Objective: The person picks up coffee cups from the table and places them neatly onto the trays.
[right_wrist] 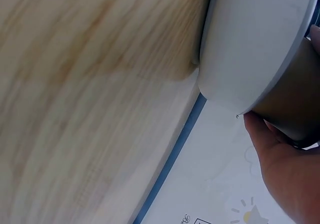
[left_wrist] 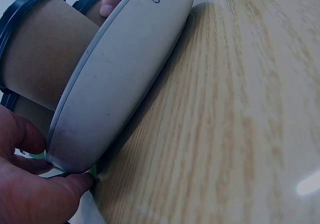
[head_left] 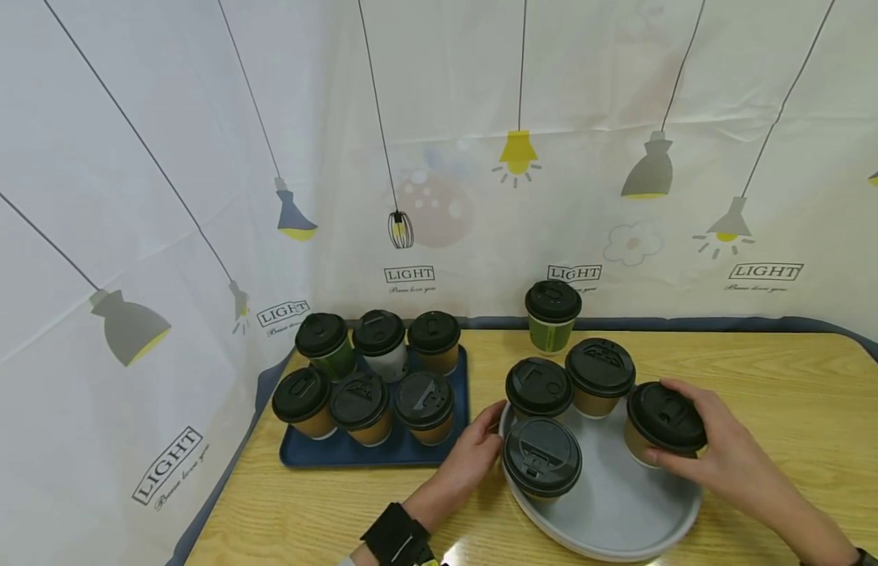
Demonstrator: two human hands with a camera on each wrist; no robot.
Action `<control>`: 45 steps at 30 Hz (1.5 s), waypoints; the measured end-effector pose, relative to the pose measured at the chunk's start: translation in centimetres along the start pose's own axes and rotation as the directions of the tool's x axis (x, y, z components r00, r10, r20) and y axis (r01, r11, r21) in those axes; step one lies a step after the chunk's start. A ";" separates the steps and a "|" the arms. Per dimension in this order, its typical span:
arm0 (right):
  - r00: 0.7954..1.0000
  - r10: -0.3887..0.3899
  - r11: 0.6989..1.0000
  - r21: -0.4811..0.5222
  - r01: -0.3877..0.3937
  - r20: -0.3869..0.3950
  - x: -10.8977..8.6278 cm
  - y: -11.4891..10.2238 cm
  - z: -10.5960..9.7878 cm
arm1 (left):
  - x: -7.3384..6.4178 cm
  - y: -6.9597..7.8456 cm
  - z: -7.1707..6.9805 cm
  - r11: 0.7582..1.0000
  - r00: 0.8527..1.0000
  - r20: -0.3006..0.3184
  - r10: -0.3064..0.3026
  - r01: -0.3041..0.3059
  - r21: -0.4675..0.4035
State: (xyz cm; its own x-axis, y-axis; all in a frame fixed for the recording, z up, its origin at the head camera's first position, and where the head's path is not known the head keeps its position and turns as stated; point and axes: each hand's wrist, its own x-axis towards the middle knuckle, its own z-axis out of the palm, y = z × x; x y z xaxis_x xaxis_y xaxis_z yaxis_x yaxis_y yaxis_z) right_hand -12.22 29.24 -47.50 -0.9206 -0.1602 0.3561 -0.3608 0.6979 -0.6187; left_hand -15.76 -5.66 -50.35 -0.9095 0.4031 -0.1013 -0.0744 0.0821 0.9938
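On a round grey tray (head_left: pixel 611 503) stand several lidded paper coffee cups. My right hand (head_left: pixel 725 448) grips a brown coffee cup (head_left: pixel 665 420) with a black lid at the tray's right side, thumb in front and fingers behind. My left hand (head_left: pixel 474 448) holds the tray's left edge; in the left wrist view its fingers (left_wrist: pixel 30 139) meet the tray wall (left_wrist: pixel 110 89). Beside that hand are a front cup (head_left: pixel 542 460) and another cup (head_left: pixel 540 389) behind it. A further cup (head_left: pixel 600 373) stands toward the tray's back.
To the left, a blue rectangular tray (head_left: pixel 375 457) bears two rows of lidded cups. A green cup (head_left: pixel 552 318) with a black lid stands on the wooden table (head_left: pixel 785 369) behind the round tray. A pale curtain (head_left: pixel 467 157) printed with lamps hangs behind and at left.
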 end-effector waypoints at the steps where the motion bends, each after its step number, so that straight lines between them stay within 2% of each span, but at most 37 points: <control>1: 1.000 0.003 1.000 0.000 -0.003 0.002 0.0 0.0 0.0 | 0.0 0.0 0.0 1.000 1.000 -0.001 -0.001 0.001 0.000; 10: 1.000 0.009 1.000 0.003 -0.009 0.028 0.3 0.2 0.0 | -0.1 0.2 0.0 1.000 1.000 -0.009 -0.007 0.007 -0.001; 16: 0.995 0.060 0.996 0.055 -0.065 0.074 0.1 0.3 -0.6 | -0.6 0.3 0.2 0.999 0.999 -0.031 -0.016 0.017 0.030; 21: 0.999 0.030 0.990 0.135 -0.036 0.046 -0.7 1.2 -1.7 | -1.2 0.3 0.1 1.000 0.999 -0.034 -0.017 0.017 0.019; 23: 0.999 0.030 0.988 0.153 -0.033 0.021 -0.9 1.5 -2.2 | -1.3 0.3 -0.1 1.000 0.998 -0.055 -0.014 0.015 0.014; 27: 0.992 0.121 0.986 0.120 -0.117 -0.030 -0.9 2.2 -2.9 | -0.7 0.4 -0.5 1.000 0.993 -0.116 -0.021 0.020 -0.015; 29: 0.984 0.173 0.981 0.099 -0.168 -0.050 -0.7 2.4 -3.0 | -0.1 0.4 -0.6 0.999 0.992 -0.126 -0.029 0.023 -0.041; 34: 0.975 0.214 0.975 0.081 -0.209 -0.061 -0.6 2.9 -3.1 | 0.5 -0.3 -0.8 0.999 0.996 -0.094 -0.009 0.005 -0.044; 39: 0.970 0.228 0.973 0.054 -0.224 -0.089 -0.5 3.3 -3.4 | 0.2 -0.5 -0.8 0.997 0.999 -0.033 0.025 -0.027 -0.069; 42: 0.966 0.245 0.969 0.044 -0.242 -0.085 -0.5 3.5 -3.3 | 0.0 -0.3 -0.6 0.998 0.999 -0.019 0.039 -0.040 -0.052; 45: 0.963 0.259 0.966 0.036 -0.257 -0.067 -0.5 3.5 -3.1 | -0.5 0.0 -0.5 0.999 1.000 -0.012 0.020 -0.021 -0.044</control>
State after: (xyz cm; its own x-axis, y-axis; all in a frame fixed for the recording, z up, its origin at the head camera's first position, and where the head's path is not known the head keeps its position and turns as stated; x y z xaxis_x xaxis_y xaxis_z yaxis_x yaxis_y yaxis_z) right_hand -12.60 33.95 -47.67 -0.9706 0.0732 0.2294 -0.1167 0.6902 -0.7141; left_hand -15.50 -6.27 -50.23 -0.9159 0.3933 -0.0805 -0.0734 0.0333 0.9967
